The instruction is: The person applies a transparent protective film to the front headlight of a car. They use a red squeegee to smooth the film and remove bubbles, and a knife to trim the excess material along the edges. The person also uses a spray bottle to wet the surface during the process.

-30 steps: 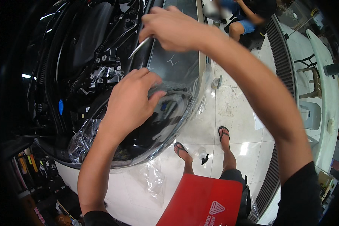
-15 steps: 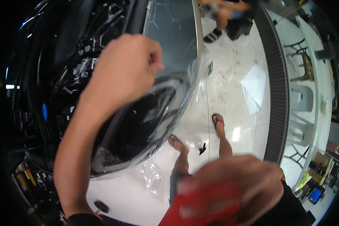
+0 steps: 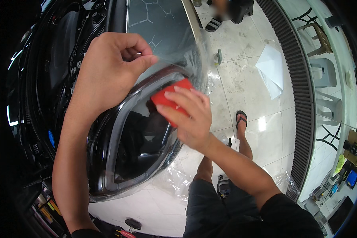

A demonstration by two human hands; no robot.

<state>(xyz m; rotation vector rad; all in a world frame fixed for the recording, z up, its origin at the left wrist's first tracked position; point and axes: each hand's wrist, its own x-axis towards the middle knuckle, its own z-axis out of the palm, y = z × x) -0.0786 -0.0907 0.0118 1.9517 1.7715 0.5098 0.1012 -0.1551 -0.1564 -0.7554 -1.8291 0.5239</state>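
A car headlight (image 3: 141, 137) with a dark lens lies below me, covered by clear plastic film (image 3: 189, 63) that wrinkles along its outer edge. My left hand (image 3: 117, 69) is raised above the headlight's inner top corner, thumb and fingers pinched on an edge of the film. My right hand (image 3: 192, 115) grips a red squeegee (image 3: 172, 97) over the upper part of the headlight. Fingers spread across its flat face, and its lower edge seems to meet the film; slight blur hides the exact contact.
A dark grey fender (image 3: 162, 29) runs ahead, and the open engine bay (image 3: 77, 23) is at left. White sheets (image 3: 270, 71) lie on the tiled floor near a dark ribbed strip (image 3: 295, 99). Stools (image 3: 323, 72) stand at right. Another person's sandalled foot (image 3: 213, 24) shows ahead.
My right hand has swung from low in front of my body up and left onto the headlight with the red squeegee. The left hand has shifted slightly left, staying pinched. The view has moved.
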